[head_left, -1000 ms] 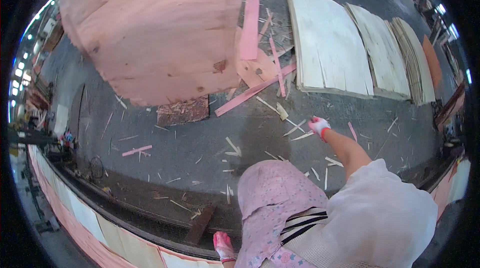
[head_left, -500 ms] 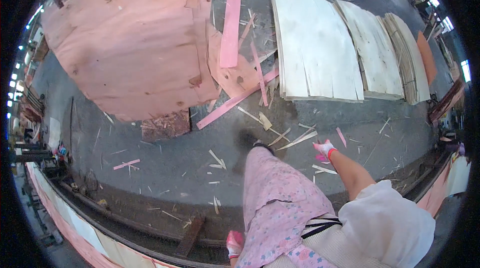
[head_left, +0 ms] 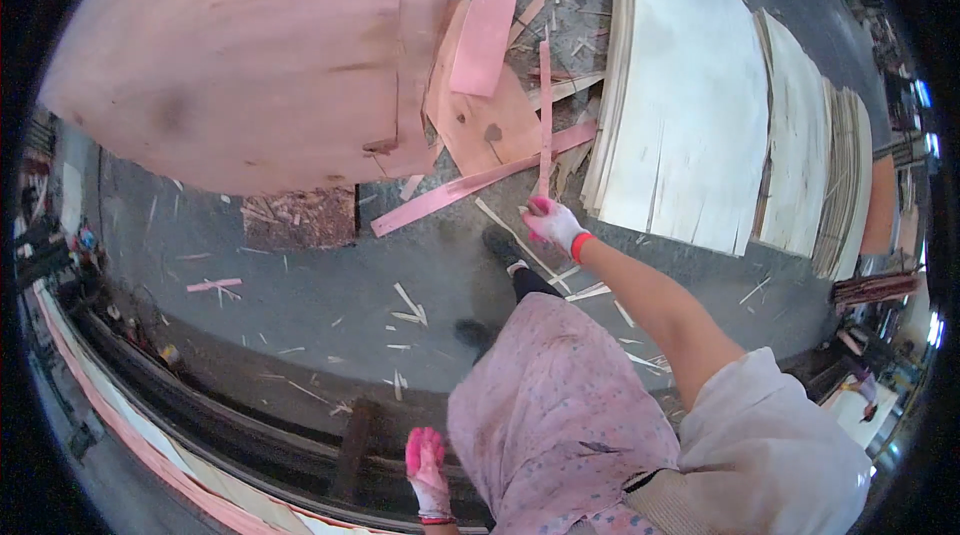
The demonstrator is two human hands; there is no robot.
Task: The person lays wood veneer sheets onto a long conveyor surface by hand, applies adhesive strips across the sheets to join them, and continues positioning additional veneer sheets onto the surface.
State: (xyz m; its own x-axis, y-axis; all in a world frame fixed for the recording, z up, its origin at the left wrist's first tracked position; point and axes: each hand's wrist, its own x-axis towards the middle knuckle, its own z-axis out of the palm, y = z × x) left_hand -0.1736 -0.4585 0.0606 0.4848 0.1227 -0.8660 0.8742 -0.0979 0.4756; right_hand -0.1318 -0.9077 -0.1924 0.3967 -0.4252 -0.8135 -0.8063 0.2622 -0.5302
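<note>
My right hand (head_left: 553,225), in a white glove with pink fingers and a red cuff, is stretched out over the floor. Its fingers are curled closed, with a small dark tip showing at them that I cannot make out. Just beyond it lie a narrow pink veneer strip (head_left: 545,115) and a longer pink strip (head_left: 470,190) crossing below. My left hand (head_left: 427,475), gloved the same way, hangs low beside my floral apron (head_left: 560,385). Its fingers are loosely bent and a little apart, holding nothing visible.
A large stack of pinkish veneer sheets (head_left: 240,55) rests on a block (head_left: 300,217) at the left. Several piles of pale veneer (head_left: 690,95) stand at the right. Splinters (head_left: 410,305) litter the grey floor. A dark metal rail (head_left: 220,435) runs along the near left.
My right hand has swung forward and left, toward the pink strips. The left hand has come forward into fuller view. I have stepped nearer the stacks, and my shoe now shows.
</note>
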